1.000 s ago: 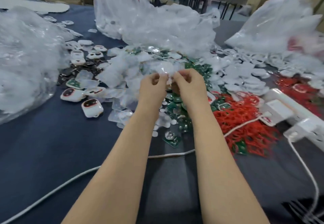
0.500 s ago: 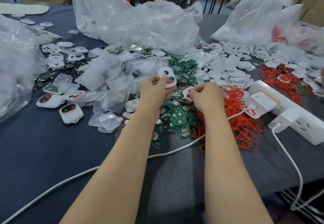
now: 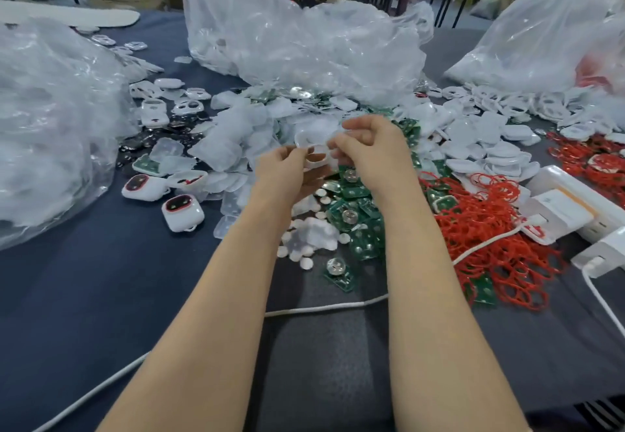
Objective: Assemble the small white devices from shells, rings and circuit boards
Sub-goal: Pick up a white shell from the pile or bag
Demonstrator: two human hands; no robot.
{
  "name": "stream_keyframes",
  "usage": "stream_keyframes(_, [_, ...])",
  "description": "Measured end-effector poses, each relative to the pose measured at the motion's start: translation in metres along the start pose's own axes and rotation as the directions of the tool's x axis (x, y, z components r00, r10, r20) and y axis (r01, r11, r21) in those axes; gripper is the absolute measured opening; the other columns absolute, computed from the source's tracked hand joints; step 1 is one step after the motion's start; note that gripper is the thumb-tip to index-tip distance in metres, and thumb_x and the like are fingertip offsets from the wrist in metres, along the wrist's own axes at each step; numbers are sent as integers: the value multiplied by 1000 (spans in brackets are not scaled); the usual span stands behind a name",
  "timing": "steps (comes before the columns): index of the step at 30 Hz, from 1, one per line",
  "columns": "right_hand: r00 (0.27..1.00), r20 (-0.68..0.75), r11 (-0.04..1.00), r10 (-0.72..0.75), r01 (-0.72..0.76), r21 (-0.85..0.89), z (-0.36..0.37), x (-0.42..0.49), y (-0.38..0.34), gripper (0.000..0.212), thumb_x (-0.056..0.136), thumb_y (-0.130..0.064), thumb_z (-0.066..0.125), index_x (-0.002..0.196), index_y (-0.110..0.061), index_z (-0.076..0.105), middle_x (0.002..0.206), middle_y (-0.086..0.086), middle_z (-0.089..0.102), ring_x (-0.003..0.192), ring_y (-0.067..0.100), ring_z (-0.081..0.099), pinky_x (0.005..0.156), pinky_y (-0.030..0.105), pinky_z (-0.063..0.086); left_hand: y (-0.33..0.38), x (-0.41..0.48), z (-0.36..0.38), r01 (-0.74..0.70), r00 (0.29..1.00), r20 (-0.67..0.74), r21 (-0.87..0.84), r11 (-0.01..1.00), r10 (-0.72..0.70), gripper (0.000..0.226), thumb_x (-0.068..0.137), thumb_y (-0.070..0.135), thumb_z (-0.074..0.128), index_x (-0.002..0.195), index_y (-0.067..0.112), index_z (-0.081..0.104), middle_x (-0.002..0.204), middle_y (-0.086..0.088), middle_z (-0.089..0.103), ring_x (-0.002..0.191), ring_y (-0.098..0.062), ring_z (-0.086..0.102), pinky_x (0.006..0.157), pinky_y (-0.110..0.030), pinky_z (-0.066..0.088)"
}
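Head cam: left hand [image 3: 287, 173] and right hand [image 3: 370, 147] both pinch a white shell [image 3: 314, 158] above the circuit boards [image 3: 355, 215]. Looks light, thin and slick, so I'd grip the rims, not the middle.

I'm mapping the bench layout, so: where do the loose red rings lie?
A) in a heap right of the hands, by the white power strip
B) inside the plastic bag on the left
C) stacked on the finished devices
A: the red rings sprawl on the table to the right of the right hand, against the white power strip.
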State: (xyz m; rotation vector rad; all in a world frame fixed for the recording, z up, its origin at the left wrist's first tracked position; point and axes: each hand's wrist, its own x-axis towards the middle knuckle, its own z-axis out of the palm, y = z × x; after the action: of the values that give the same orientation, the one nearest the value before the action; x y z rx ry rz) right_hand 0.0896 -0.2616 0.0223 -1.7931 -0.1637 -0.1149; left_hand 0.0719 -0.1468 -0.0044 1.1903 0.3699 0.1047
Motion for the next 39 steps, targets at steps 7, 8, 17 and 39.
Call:
stream_keyframes(7, [988, -151, 957, -31, -14, -290, 21, 8, 18, 9, 90, -13, 56, 92, -16, 64, 84, -1, 66, 72, 9, 58, 64, 19, 43, 5, 1, -34, -66, 992, -112, -11, 998, 64, 15, 101, 14, 45, 90, 16, 55, 89, -1, 70, 71, -11, 71, 66, -25, 56])
stream_keyframes(8, [979, -200, 928, -48, -31, -371, 17, 7, 21, 13, 90, -14, 55, 97, -15, 66, 87, -2, 65, 77, 10, 57, 65, 20, 41, 5, 1, -35, -70, 991, -115, -31, 997, 66, 15, 101, 14, 45, 90, 15, 55, 88, -1, 69, 70, -10, 71, 65, -24, 56])
stream_keyframes(17, [958, 280, 788, 61, 126, -602, 18, -3, 9, 18, 81, -35, 72, 91, -21, 67, 77, -11, 57, 71, 5, 54, 59, 18, 41, 7, 2, -28, -141, 977, -171, -84, 986, 125, 12, 101, 19, 45, 97, 14, 56, 84, 1, 70, 71, -9, 71, 62, -21, 56])
stream_keyframes(39, [984, -110, 976, -140, 119, -181, 29, 0, 14, 12, 92, -17, 59, 85, -25, 64, 64, -3, 58, 63, 16, 58, 67, 36, 52, 7, -2, -21, -153, 982, -104, 28, 988, 156, 13, 102, 15, 43, 93, 18, 53, 84, 1, 69, 68, -10, 69, 62, -22, 55])
